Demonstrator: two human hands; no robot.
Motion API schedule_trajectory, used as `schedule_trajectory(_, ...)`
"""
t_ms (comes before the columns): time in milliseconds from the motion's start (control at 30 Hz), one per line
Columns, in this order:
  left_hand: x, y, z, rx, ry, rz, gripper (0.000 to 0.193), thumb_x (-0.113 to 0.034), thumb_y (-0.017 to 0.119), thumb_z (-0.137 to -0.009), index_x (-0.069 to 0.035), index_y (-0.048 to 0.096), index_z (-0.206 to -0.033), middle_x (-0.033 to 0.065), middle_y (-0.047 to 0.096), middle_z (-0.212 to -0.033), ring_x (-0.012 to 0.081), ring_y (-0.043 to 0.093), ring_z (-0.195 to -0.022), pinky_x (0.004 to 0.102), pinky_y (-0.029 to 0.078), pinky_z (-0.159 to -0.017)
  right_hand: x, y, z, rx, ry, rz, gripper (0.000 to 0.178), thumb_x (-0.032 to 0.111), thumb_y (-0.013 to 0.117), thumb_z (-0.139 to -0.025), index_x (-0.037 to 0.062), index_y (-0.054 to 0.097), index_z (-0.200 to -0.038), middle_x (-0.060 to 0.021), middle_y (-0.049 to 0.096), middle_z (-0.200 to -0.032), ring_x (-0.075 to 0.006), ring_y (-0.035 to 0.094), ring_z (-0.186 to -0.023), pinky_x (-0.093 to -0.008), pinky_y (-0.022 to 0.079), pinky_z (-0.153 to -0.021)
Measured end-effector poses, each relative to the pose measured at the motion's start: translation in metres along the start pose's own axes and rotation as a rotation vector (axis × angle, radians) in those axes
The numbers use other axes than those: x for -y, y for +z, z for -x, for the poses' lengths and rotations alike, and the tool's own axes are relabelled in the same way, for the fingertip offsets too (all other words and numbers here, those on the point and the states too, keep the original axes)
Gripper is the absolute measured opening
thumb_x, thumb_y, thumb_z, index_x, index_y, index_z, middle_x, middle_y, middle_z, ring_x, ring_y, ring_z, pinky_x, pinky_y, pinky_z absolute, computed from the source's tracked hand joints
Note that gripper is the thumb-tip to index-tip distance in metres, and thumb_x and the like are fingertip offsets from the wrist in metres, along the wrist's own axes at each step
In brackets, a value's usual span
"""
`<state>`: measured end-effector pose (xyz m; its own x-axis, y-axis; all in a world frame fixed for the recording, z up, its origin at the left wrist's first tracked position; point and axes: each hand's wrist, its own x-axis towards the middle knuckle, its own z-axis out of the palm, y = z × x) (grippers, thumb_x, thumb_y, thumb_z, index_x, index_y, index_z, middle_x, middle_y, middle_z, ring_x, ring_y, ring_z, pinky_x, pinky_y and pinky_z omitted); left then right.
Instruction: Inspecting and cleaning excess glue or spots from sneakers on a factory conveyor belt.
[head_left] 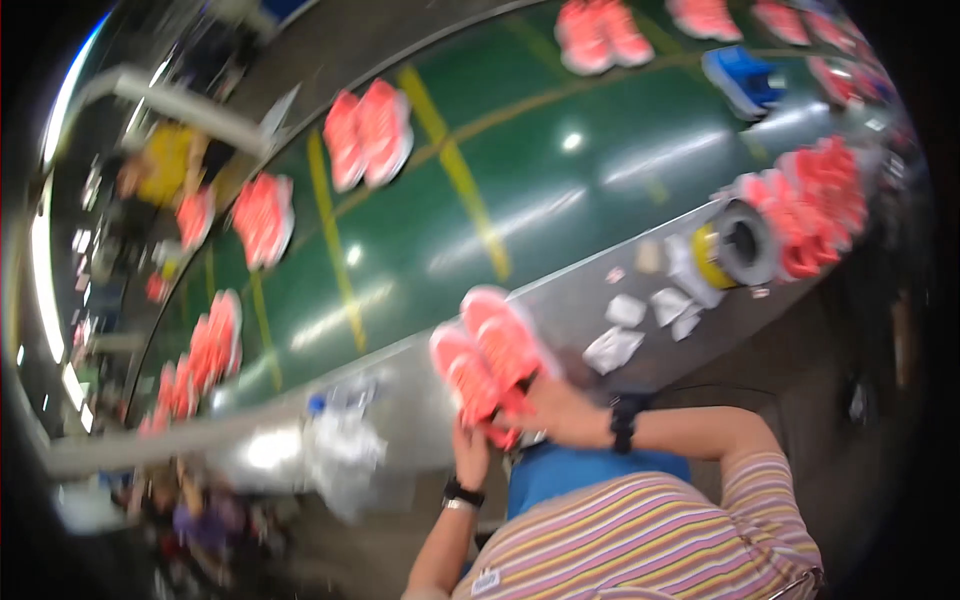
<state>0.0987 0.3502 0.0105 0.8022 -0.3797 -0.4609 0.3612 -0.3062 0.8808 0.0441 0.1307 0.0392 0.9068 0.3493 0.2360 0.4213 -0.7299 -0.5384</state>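
A pair of coral-pink sneakers is held together in front of me, toes pointing away, over the near metal edge of the work line. My left hand (470, 450) is closed at the heel end of the left sneaker (463, 372). Wrapped round the heel end of the right sneaker (505, 335) is my right hand (560, 410); some of its fingers are hidden behind the shoe. Motion blurs the fingertips and the shoes' openings. Both wrists wear dark bands.
Beyond the metal ledge (400, 385) runs a green conveyor belt (540, 190) carrying pairs of coral sneakers (368, 135) and one blue shoe (742, 82). On the ledge lie crumpled papers (613, 348), a tape roll (735, 245), more sneakers (808, 210) and clear plastic (345, 445). Other people are at left.
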Motion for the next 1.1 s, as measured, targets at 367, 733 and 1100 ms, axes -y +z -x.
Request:
schedule_trajectory(367, -0.07, 0.007, -0.038, -0.013, -0.181, 0.205, 0.052, -0.031, 0.047, -0.091, 0.0, 0.032, -0.131, 0.0161, 0.045, -0.124, 0.0287, 0.048, -0.112, 0.0379, 0.045, -0.087, -0.048, -0.104, -0.051, 0.25, 0.172, -0.132, 0.04, 0.045, 0.069, -0.062, 0.0083, 0.065, -0.078, -0.015, 0.057, -0.063, -0.0308, 0.057, -0.067, -0.0433, 0.038, -0.066)
schedule_trajectory(733, -0.166, 0.11, -0.089, 0.087, 0.108, -0.126, 0.044, -0.023, 0.052, -0.09, 0.004, 0.043, -0.123, 0.0163, 0.049, -0.115, 0.0262, 0.049, -0.108, 0.0345, 0.045, -0.088, -0.182, -0.488, 0.153, -0.297, 0.632, 0.038, 0.052, 0.041, 0.072, -0.06, 0.011, 0.064, -0.101, -0.0119, 0.064, -0.096, -0.0255, 0.061, -0.09, -0.0342, 0.047, -0.08)
schedule_trajectory(1100, -0.333, 0.483, -0.146, 0.352, 0.533, -0.929, 0.053, -0.015, 0.063, -0.077, -0.01, 0.044, -0.127, 0.0171, 0.052, -0.111, 0.0298, 0.053, -0.097, 0.038, 0.044, -0.084, -0.51, -0.627, 0.421, -0.308, 1.067, 0.681, 0.046, 0.031, 0.065, -0.058, 0.0113, 0.065, -0.1, -0.0179, 0.063, -0.085, -0.0334, 0.059, -0.084, -0.0467, 0.041, -0.078)
